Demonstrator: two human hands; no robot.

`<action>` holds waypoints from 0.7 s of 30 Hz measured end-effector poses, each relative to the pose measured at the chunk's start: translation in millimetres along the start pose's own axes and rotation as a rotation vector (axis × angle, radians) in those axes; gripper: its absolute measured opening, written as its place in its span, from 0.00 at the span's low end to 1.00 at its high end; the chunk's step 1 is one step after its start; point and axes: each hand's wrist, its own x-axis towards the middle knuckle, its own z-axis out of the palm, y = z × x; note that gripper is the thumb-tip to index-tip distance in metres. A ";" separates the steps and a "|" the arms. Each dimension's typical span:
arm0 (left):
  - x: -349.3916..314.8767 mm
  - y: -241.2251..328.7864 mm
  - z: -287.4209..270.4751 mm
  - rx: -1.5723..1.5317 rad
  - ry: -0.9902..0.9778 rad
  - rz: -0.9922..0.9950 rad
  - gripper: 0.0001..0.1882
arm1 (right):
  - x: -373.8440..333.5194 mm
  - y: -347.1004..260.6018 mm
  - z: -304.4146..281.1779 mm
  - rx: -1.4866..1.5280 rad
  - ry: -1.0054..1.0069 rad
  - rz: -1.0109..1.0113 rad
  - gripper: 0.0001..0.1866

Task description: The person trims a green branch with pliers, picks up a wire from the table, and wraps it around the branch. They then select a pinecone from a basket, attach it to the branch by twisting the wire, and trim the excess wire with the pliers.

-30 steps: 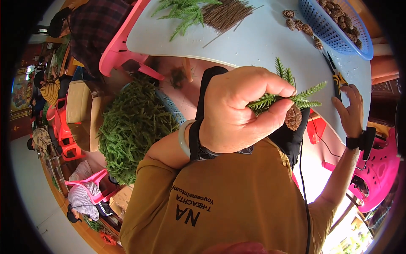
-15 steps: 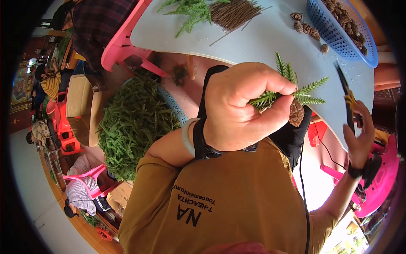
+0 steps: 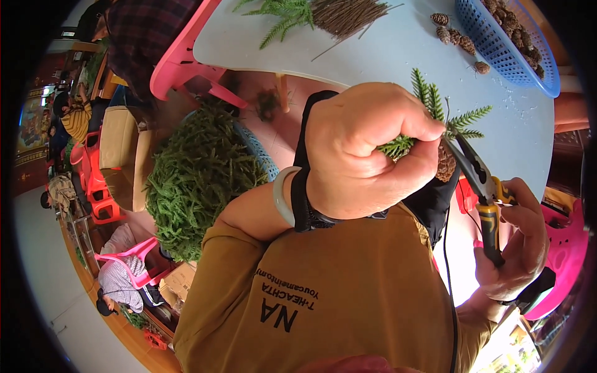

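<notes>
Between thumb and forefinger, my left hand (image 3: 373,149) pinches a green artificial pine sprig (image 3: 429,93) together with a brown pine cone (image 3: 445,164). A thin wire end sticks up beside the fingertips. My right hand (image 3: 519,242) grips long-nose pliers (image 3: 488,193) by their yellow and black handles. The pliers' jaws are parted a little, and their tips reach the sprig just right of my left fingertips. Whether the tips touch the wire, I cannot tell.
Brown sticks (image 3: 351,17) and loose green sprigs (image 3: 287,18) lie on the pale table (image 3: 261,40). A blue basket (image 3: 497,53) of pine cones stands at the right, with several loose cones (image 3: 454,36) beside it. Left of me, greenery (image 3: 202,180) is heaped in a basket. Other people sit farther left.
My right hand has brought the pliers down and left from over the table to the sprig. The jaws have parted. My left hand keeps its pinch, shifted slightly right.
</notes>
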 end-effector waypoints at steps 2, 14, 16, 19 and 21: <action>-1.0 1.8 -0.8 0.033 -0.008 0.011 0.11 | -0.5 -1.1 2.5 -0.011 -0.002 0.000 0.24; -5.5 21.5 6.9 0.094 0.110 0.019 0.21 | -6.6 -14.8 -4.0 -0.019 -0.022 0.028 0.22; -6.0 17.9 5.1 0.083 0.095 0.036 0.22 | -6.6 -14.5 -7.5 -0.016 -0.053 0.012 0.23; -6.5 12.0 3.1 0.062 0.066 0.072 0.24 | -6.7 -16.2 -5.0 0.024 -0.059 0.050 0.23; -5.5 11.1 3.0 0.039 0.043 0.065 0.24 | -6.2 -17.5 -2.0 0.095 -0.038 0.135 0.24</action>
